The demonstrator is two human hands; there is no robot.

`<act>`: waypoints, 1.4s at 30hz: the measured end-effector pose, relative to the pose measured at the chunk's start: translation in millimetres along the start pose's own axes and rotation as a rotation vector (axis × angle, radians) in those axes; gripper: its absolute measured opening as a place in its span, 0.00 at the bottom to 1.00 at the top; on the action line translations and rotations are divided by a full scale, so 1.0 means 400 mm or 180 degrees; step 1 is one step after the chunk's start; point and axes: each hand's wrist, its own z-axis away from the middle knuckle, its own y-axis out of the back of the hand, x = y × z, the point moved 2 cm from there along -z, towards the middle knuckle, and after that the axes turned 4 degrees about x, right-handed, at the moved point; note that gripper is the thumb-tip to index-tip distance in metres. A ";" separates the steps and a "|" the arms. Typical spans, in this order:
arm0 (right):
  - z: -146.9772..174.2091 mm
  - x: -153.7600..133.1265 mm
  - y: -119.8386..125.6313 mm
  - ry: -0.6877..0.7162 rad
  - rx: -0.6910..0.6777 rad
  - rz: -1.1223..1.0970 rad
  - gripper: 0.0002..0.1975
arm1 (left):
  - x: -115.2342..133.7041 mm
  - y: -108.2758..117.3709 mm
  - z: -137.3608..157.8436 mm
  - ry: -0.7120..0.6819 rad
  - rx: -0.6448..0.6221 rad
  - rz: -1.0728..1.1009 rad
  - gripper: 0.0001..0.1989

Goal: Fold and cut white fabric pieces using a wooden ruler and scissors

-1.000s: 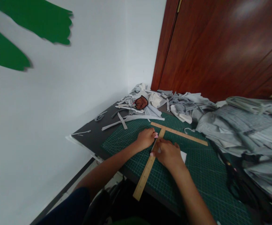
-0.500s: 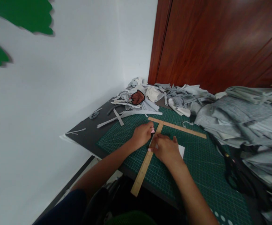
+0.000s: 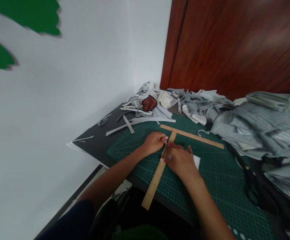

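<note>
The wooden ruler (image 3: 154,184) is being carried by the green gridded mat (image 3: 222,190) on the counter (image 3: 98,141), its near end overhanging the front edge. Farther along, the ruler is being pressed by the right hand (image 3: 182,161), thumb and fingertips being set apart on it; whether it is being pinched cannot be told. A white piece (image 3: 197,162) is being partly covered by this hand. Black scissors (image 3: 252,191) are lying at the mat's right side. Just beyond, the left hand (image 3: 154,142) is being held curled at the ruler's left edge; its grip is being hidden. At the far end, a T is being formed with a crosswise ruler (image 3: 199,140). Pale strips (image 3: 129,124) are lying at the mat's far-left edge. Farther back, fabric scraps (image 3: 163,111) are being topped by a brown piece (image 3: 149,103).
</note>
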 end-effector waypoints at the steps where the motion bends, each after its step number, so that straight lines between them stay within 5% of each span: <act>1: 0.000 0.001 -0.002 -0.0004 0.0003 -0.0001 0.30 | 0.002 0.001 0.000 -0.0027 -0.0043 0.0014 0.15; 12: -0.002 0.002 -0.002 0.0001 -0.0073 0.0087 0.18 | -0.032 -0.022 -0.004 0.0081 0.0202 0.0375 0.09; 17: -0.001 0.003 -0.005 -0.0002 -0.0029 0.0040 0.21 | -0.032 -0.030 -0.008 0.0118 0.0202 0.0526 0.06; 25: -0.001 0.003 -0.003 -0.0019 -0.0022 -0.0068 0.19 | -0.041 0.006 -0.013 -0.0154 -0.0450 0.0853 0.14; 29: 0.000 0.002 0.001 0.0012 -0.0009 -0.0011 0.24 | -0.053 0.008 -0.015 -0.0259 -0.0598 0.0929 0.08; 42: 0.002 -0.002 0.005 -0.0009 0.0000 0.0008 0.24 | -0.022 0.004 -0.011 -0.0242 -0.0129 0.0636 0.09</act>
